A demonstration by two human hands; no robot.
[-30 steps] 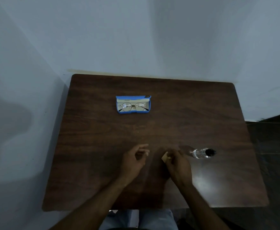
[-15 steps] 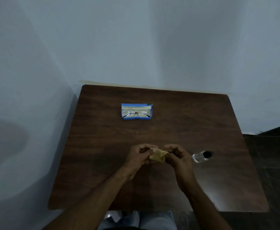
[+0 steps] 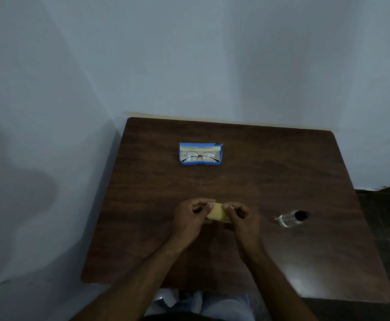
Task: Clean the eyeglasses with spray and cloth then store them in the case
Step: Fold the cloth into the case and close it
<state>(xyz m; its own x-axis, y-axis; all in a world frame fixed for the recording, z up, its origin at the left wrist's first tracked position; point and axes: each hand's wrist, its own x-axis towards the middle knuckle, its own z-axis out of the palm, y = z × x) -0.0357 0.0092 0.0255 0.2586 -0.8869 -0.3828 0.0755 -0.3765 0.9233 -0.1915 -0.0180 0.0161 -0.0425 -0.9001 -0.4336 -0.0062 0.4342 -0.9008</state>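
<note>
Thin-framed eyeglasses point(image 3: 200, 156) lie inside an open blue case point(image 3: 182, 156) toward the back of a dark wooden table point(image 3: 282, 172). Near the front middle, a small folded yellow cloth point(image 3: 217, 213) is pinched from both sides: my left hand point(image 3: 190, 217) grips its left edge and my right hand point(image 3: 241, 216) grips its right edge. A clear spray bottle point(image 3: 290, 219) with a black cap lies on its side to the right of my right hand, apart from it.
Pale walls close the table in at the back and left. A dark floor shows past the table's right edge. My lap is visible below the front edge.
My right hand lifted the yellow cloth; my left hand came over and took its other edge. Both hands now hold it, spread a little wider. The camera tilted upward.
</note>
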